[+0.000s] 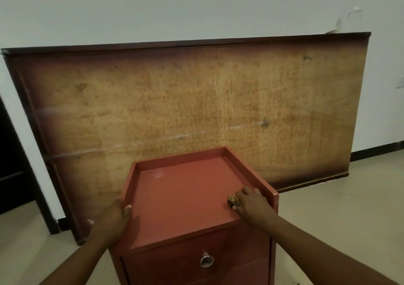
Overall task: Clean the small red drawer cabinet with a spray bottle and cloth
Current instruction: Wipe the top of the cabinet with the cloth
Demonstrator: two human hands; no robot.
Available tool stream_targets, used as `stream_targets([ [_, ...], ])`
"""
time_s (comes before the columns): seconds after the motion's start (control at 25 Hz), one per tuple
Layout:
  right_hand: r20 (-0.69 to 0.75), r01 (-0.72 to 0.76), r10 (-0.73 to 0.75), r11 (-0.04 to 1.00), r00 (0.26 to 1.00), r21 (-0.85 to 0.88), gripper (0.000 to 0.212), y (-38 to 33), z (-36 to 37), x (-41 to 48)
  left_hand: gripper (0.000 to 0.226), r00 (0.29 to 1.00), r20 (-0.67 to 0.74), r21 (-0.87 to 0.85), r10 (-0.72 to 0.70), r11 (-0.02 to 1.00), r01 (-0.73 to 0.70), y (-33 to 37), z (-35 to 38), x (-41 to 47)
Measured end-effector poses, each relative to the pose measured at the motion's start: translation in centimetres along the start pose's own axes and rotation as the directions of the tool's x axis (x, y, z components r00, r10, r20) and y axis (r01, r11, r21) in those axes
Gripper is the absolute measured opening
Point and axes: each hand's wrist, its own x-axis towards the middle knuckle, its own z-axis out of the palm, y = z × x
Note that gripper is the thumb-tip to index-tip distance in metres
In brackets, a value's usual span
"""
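Observation:
The small red drawer cabinet (185,195) stands right in front of me, its recessed top ringed by a low rim. A round metal knob (206,260) marks the upper drawer front. My left hand (115,217) grips the cabinet's left rim, thumb over the edge. My right hand (251,201) presses a small bunched brownish cloth (232,200) onto the top near the right rim; most of the cloth is hidden under the palm. A faint wet smear shows at the top's far left. No spray bottle is in view.
A large worn wooden board (196,101) leans against the white wall behind the cabinet. A dark doorway (11,164) is at the left. Pale tiled floor (338,219) spreads on both sides.

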Motion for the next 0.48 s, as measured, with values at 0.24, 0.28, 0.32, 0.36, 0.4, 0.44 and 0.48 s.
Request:
stream_targets([
  [0.24, -0.391, 0.036, -0.088, 0.989, 0.916, -0.140, 0.034, 2.8, -4.9, -0.8, 0.046, 0.998, 0.039, 0.068, -0.043, 0.997, 0.041, -0.1, -0.1, -0.2],
  [0.28, -0.362, -0.036, -0.020, 0.989, 0.932, -0.147, 0.033, 4.0, -5.8, -0.6, 0.045, 0.998, 0.036, 0.058, -0.048, 0.997, 0.045, 0.1, -0.2, -0.3],
  [0.32, -0.270, -0.105, 0.067, 0.986, 0.961, -0.128, 0.032, 5.3, -6.3, -0.6, 0.044, 0.998, 0.034, 0.045, -0.053, 0.998, 0.052, 0.3, -0.3, -0.4],
  [0.36, -0.155, -0.168, 0.156, 0.984, 0.975, -0.065, 0.031, 6.4, -6.2, -0.6, 0.044, 0.998, 0.037, 0.031, -0.052, 0.998, 0.051, 0.5, -0.4, -0.4],
  [0.4, -0.064, -0.189, 0.190, 0.982, 0.980, 0.022, 0.026, 7.1, -5.8, -0.9, 0.045, 0.998, 0.046, 0.023, -0.052, 0.998, 0.051, 0.8, -0.6, -0.6],
  [0.44, -0.006, -0.179, 0.181, 0.973, 0.983, 0.145, 0.020, 7.7, -5.1, -1.1, 0.046, 0.998, 0.055, 0.018, -0.045, 0.999, 0.044, 0.9, -0.5, -0.7],
  [0.48, -0.017, -0.162, 0.171, 0.960, 0.985, 0.230, 0.017, 8.0, -4.6, -1.2, 0.047, 0.997, 0.058, 0.025, -0.041, 0.999, 0.040, 1.1, -0.5, -0.8],
])
